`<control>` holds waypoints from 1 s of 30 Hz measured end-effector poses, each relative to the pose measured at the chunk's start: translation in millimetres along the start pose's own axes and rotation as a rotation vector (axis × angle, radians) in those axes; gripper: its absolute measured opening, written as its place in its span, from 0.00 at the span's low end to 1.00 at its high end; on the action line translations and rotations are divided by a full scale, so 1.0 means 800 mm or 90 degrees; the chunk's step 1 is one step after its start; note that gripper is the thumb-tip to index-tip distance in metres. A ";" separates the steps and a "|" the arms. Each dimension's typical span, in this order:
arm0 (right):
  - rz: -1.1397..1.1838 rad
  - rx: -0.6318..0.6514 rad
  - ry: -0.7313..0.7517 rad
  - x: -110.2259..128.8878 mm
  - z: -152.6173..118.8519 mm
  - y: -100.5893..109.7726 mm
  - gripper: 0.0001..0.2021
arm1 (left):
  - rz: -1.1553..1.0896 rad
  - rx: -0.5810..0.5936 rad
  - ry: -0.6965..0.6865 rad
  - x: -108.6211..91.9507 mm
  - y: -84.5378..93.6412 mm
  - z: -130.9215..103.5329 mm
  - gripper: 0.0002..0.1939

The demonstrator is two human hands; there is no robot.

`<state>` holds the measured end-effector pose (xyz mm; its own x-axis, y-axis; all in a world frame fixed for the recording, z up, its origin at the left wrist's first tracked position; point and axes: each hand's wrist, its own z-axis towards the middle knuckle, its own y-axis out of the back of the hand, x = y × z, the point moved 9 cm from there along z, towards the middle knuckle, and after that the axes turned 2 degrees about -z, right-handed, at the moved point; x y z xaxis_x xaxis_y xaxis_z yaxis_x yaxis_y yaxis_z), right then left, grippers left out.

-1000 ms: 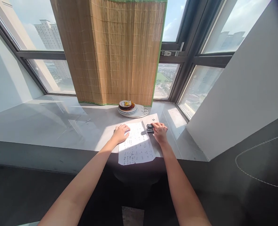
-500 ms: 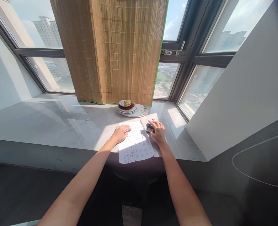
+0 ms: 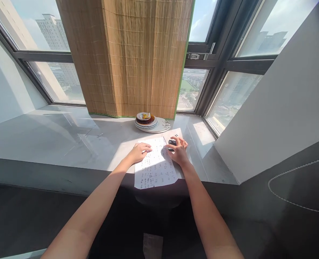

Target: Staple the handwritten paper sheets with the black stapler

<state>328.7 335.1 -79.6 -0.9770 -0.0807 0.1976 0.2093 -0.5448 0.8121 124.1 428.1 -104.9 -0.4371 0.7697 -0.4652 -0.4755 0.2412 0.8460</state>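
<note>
On the windowsill [image 3: 54, 140]: one handwritten sheet [image 3: 155, 166], near end overhanging the edge. One small black object [image 3: 172, 142], by the sheet's right side. My left grip [image 3: 139, 153], loosely spread, at the sheet's left margin. My right grip [image 3: 179, 152], curved about the black object; whether pinching, I cannot tell. Beyond: stacked plates [image 3: 146, 126], slatted blind [image 3: 138, 61].

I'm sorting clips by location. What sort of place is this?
Probably a room high up in a tall building, at a wide window ledge: a slatted brown blind hangs by the windows, and a green field shows far below.
</note>
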 end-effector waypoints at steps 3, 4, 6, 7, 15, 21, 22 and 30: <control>-0.031 0.010 0.019 0.005 0.000 -0.007 0.13 | 0.004 0.009 0.006 0.000 -0.002 0.000 0.19; -0.049 0.012 0.024 0.008 0.001 -0.010 0.14 | 0.003 0.008 0.003 0.000 -0.002 0.000 0.19; -0.084 0.010 0.034 0.013 0.001 -0.014 0.15 | -0.001 -0.002 -0.007 -0.001 -0.001 0.000 0.19; -0.097 0.008 0.039 0.016 0.001 -0.015 0.15 | -0.001 -0.006 -0.011 0.000 -0.001 0.000 0.19; -0.150 -0.010 0.044 0.019 -0.001 -0.019 0.13 | -0.001 -0.020 -0.035 -0.005 0.002 -0.002 0.18; -0.110 -0.007 0.037 0.018 0.000 -0.014 0.26 | -0.004 0.001 -0.029 -0.013 0.004 -0.004 0.20; -0.092 -0.010 0.028 0.016 0.001 -0.012 0.30 | -0.011 0.003 -0.035 -0.015 0.005 -0.004 0.20; 0.029 -0.048 -0.063 -0.010 0.002 -0.005 0.26 | -0.055 0.086 -0.070 -0.026 -0.004 -0.006 0.22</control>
<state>335.3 339.6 -83.7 -0.9570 -0.0264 0.2888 0.2456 -0.6035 0.7586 131.0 408.3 -99.0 -0.3099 0.8007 -0.5126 -0.3983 0.3802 0.8347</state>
